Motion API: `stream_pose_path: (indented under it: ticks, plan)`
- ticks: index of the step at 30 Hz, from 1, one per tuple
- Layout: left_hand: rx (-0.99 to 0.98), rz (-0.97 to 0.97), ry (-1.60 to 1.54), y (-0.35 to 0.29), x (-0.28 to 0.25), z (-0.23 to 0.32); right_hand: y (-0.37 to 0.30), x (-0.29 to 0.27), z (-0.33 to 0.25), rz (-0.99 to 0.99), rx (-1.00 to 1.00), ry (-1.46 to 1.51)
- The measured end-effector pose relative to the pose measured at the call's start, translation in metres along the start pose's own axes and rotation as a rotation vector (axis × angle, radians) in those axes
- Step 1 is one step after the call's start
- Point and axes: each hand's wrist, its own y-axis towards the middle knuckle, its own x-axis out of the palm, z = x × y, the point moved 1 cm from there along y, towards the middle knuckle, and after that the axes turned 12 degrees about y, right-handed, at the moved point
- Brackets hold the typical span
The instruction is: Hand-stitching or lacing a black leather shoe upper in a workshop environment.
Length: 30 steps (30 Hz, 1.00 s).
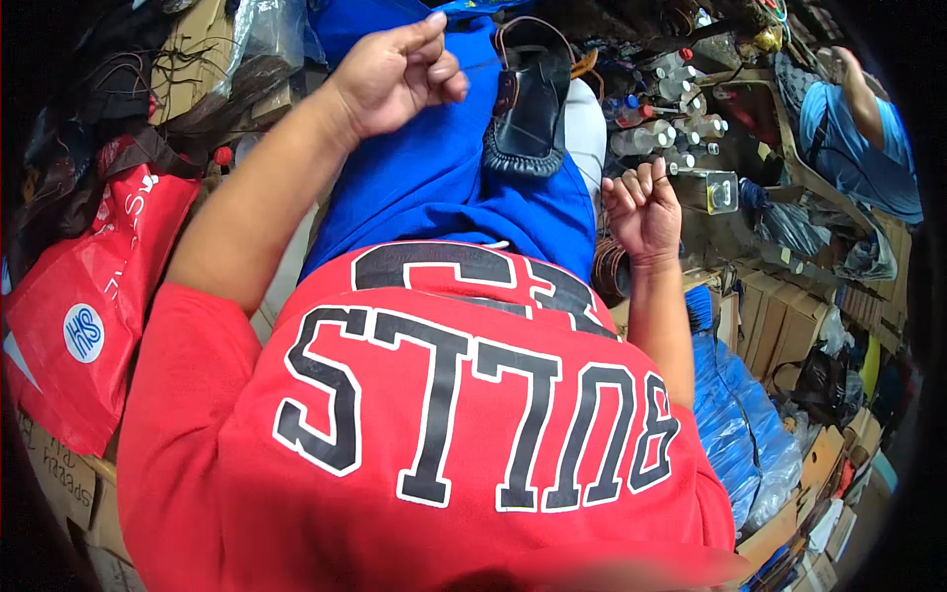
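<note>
A dark leather moccasin-style shoe [529, 104] with stitched edge rests on my lap, over my blue shorts [434, 178]. My left hand [400, 74] is raised to the left of the shoe, fingers pinched on a thin thread that runs toward the shoe. My right hand [643, 207] is held in a fist to the right of and below the shoe, pulling another thin thread taut. My red shirt with black letters [444, 414] fills the lower middle of the view.
A red plastic bag [89, 306] lies at the left on cardboard boxes. Several small bottles [671, 109] stand on a cluttered bench at upper right. Another person in a blue shirt [853, 138] sits at far right. Blue plastic bags [735, 424] and boxes lie at lower right.
</note>
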Motion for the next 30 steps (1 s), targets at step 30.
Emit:
stream_pose_path:
  ticks: [30]
  plan:
    - [0.618,-0.072,1.645,-0.037,0.050,-0.047,0.058,0.091,0.016,-0.088,0.267,-1.831]
